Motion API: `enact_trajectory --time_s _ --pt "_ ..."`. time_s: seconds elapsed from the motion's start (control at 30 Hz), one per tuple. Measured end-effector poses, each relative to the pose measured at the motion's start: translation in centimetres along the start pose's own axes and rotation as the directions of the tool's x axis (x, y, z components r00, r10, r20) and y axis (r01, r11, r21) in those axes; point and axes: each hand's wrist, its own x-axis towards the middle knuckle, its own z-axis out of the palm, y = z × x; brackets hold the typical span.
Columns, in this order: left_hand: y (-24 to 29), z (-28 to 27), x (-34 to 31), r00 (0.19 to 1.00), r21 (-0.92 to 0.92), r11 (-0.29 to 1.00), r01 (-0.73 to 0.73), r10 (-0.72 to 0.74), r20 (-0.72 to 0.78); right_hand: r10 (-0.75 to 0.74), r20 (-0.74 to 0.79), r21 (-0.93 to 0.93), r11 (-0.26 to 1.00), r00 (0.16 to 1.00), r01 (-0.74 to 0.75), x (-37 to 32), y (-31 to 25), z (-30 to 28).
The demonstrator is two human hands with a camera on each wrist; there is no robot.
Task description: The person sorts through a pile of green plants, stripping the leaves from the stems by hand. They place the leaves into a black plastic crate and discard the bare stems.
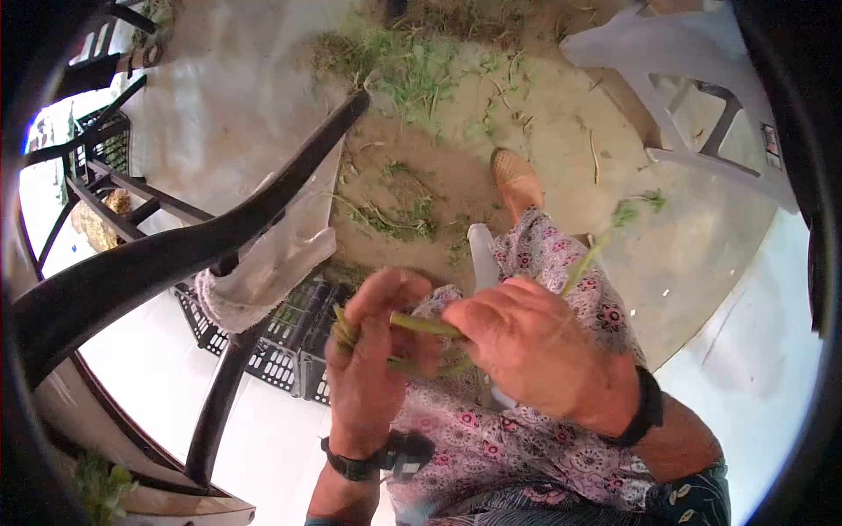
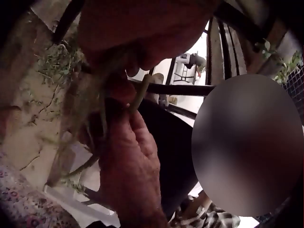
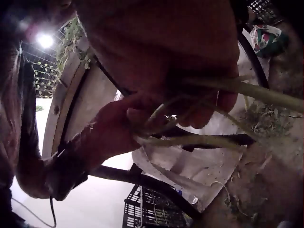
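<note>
My left hand (image 1: 367, 373) is raised in front of my lap, its fingers and thumb curled round green plant stems (image 1: 345, 331). One stem passes from it across to my right hand (image 1: 535, 351), which pinches it between thumb and fingers. Past the right hand the stem runs up and outward, ending in a small leafy tip (image 1: 633, 210). In the right wrist view a thick pale green stem (image 3: 256, 94) sticks out from the right fingers, with thinner ones crossing below it. The left wrist view has a short bent stem piece (image 2: 138, 95) above the right fingertips.
Scattered greens (image 1: 412, 74) and loose stems lie on the floor ahead. A black chair arm (image 1: 175, 254) curves past on the left, with a whitish cloth (image 1: 263, 280) and a black crate (image 1: 285, 351) under it. A white plastic chair (image 1: 667, 79) stands at upper right.
</note>
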Motion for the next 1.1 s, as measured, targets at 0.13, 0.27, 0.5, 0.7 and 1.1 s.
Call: enact_trajectory --time_s 0.13,0.27,0.5,0.7,1.1 --pt "1.9 0.8 -3.5 0.997 0.206 0.978 -0.027 0.011 0.082 -0.075 0.002 -0.032 0.997 0.997 0.075 -1.2 -2.3 0.3" --pt "3.9 2.0 -6.2 0.998 0.114 0.991 -0.063 0.063 -0.003 -0.125 0.033 0.026 0.992 0.992 0.125 -1.2 -5.3 -1.2" --pt "9.0 3.2 -13.1 0.992 0.05 0.995 -0.082 0.087 -0.092 -0.308 0.023 -0.035 0.95 0.951 0.309 -3.3 -7.0 -4.5" --pt "12.9 1.8 -18.3 0.986 0.037 0.985 -0.167 0.167 0.019 -0.148 0.129 -0.157 0.973 0.98 0.168 -6.3 -5.8 -9.3" --pt "20.0 1.8 -27.2 0.835 -0.02 0.849 -0.527 0.514 -0.197 -0.456 0.158 0.153 0.888 0.876 0.434 -3.6 -20.2 -12.5"
